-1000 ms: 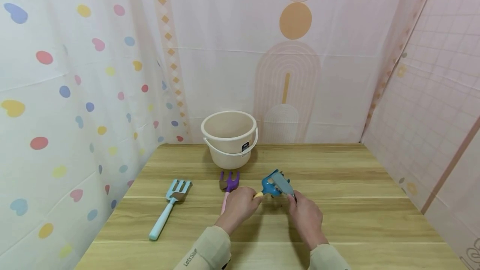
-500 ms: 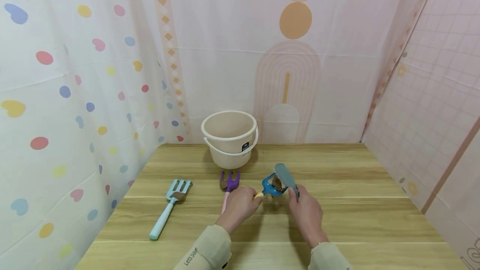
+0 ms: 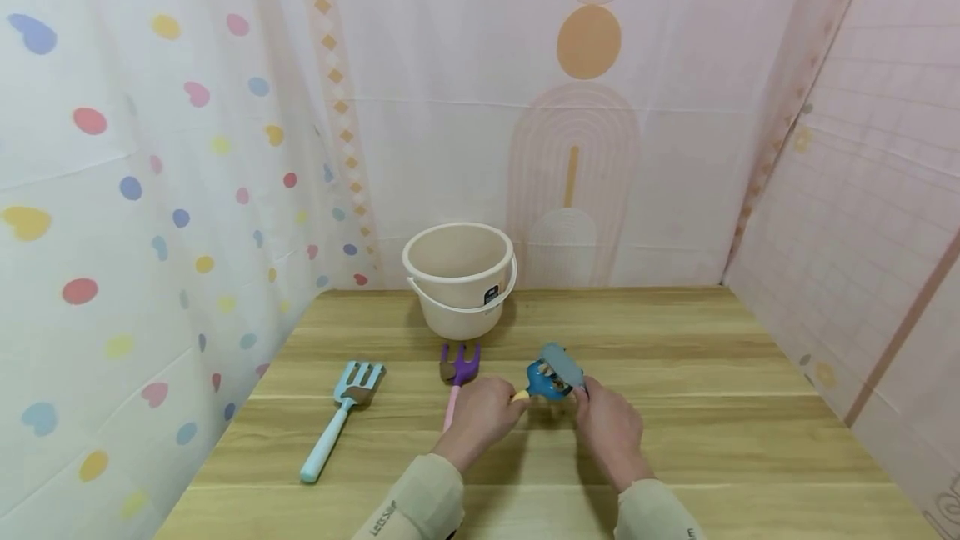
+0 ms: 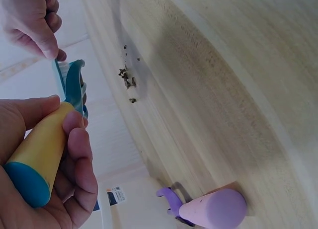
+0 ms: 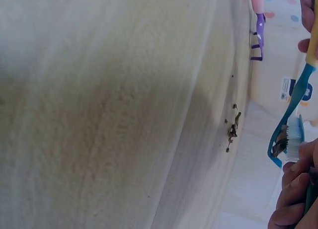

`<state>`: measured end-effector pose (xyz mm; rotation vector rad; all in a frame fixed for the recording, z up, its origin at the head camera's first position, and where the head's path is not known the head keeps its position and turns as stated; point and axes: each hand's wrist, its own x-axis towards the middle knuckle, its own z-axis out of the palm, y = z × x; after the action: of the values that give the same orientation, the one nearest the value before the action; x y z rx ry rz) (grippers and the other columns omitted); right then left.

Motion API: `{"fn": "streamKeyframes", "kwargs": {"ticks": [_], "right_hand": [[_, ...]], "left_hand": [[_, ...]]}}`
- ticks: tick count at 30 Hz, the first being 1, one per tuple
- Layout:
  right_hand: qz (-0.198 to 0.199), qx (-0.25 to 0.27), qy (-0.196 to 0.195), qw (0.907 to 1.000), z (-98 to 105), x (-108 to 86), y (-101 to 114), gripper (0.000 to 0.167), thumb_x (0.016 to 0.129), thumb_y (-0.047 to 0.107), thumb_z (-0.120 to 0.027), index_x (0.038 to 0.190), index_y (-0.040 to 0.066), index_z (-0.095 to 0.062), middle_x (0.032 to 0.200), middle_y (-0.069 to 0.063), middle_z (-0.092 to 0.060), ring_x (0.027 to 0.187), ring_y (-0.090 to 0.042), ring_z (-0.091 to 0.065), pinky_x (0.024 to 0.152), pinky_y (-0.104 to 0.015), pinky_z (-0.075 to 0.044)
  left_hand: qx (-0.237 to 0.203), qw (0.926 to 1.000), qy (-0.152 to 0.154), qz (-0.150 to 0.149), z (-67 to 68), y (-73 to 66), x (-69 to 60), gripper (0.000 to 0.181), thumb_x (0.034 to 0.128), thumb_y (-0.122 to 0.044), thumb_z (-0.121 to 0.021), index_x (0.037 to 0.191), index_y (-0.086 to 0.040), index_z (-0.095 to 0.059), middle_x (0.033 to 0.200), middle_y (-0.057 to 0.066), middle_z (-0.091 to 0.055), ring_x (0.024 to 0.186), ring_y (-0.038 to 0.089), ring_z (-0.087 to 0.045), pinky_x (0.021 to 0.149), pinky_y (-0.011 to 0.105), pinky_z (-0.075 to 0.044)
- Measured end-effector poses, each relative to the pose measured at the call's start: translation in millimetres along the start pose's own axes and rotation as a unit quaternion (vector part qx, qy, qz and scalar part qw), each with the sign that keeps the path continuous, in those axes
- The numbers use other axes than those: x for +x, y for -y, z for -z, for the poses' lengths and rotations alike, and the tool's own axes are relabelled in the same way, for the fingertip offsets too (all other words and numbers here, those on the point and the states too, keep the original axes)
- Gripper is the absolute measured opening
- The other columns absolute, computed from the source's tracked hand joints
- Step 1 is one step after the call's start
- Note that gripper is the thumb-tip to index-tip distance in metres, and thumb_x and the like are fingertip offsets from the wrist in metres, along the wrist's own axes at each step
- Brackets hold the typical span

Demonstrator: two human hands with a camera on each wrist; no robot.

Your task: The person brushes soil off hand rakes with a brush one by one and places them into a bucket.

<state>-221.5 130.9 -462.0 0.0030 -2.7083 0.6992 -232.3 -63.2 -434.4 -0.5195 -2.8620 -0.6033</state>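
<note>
- Gripping a blue-headed garden tool (image 3: 540, 382) with the left hand (image 3: 483, 408): yellow in the handle, blue at the butt, stuck with a brown clump (image 5: 280, 142) on the head.
- Gripping a brush (image 3: 561, 365) with the right hand (image 3: 611, 427): grey-blue-backed, white-bristled, set against the clump.
- Held together above the wooden table (image 3: 750, 407), near dark crumbs (image 5: 232, 132), right of the purple fork (image 3: 466, 367).

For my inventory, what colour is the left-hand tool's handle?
The handle is yellow, its end blue; clearest in the left wrist view.
</note>
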Motion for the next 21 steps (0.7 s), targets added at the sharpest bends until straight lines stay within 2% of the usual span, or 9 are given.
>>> {"fn": "streamKeyframes", "kwargs": {"ticks": [5,12,17,21], "right_hand": [[-0.016,0.017,-0.010,0.9997,4,2.3,-4,0.025,0.100,0.023,-0.058,0.115,0.006,-0.068,0.093,-0.017,-0.072,0.076,-0.037,-0.067,0.053,-0.047,-0.047],[-0.029,0.033,-0.007,0.9990,11,6.1,-8,0.022,0.100,0.023,-0.057,0.110,0.007,-0.068,0.087,-0.013,-0.071,0.068,-0.029,-0.063,0.053,-0.044,-0.045],[-0.045,0.038,-0.004,0.9983,13,8.0,-13,0.021,0.101,0.024,-0.055,0.108,0.008,-0.068,0.089,-0.012,-0.071,0.069,-0.029,-0.062,0.055,-0.045,-0.045],[-0.038,0.031,-0.032,0.9983,14,7.1,-15,0.024,0.101,0.022,-0.056,0.115,0.006,-0.066,0.092,-0.014,-0.071,0.068,-0.029,-0.063,0.053,-0.045,-0.045]], "left_hand": [[0.010,0.9999,-0.006,-0.011,0.6,-1.5,-0.5,0.045,0.0923,-0.035,-0.066,0.055,-0.017,-0.047,0.052,-0.007,-0.041,0.048,0.010,-0.040,0.046,0.028,-0.034],[0.023,0.9997,-0.003,-0.006,-0.7,-0.6,0.5,0.044,0.0921,-0.035,-0.066,0.056,-0.017,-0.049,0.053,-0.006,-0.043,0.051,0.012,-0.042,0.052,0.029,-0.035],[0.022,0.9997,-0.004,-0.006,-0.9,-0.9,-0.1,0.043,0.0920,-0.035,-0.066,0.057,-0.017,-0.050,0.054,-0.006,-0.043,0.052,0.012,-0.042,0.052,0.029,-0.035],[0.012,0.9999,0.001,0.006,-0.3,-1.0,-0.5,0.042,0.0922,-0.035,-0.066,0.058,-0.017,-0.051,0.054,-0.006,-0.044,0.052,0.013,-0.043,0.054,0.032,-0.038]]}}
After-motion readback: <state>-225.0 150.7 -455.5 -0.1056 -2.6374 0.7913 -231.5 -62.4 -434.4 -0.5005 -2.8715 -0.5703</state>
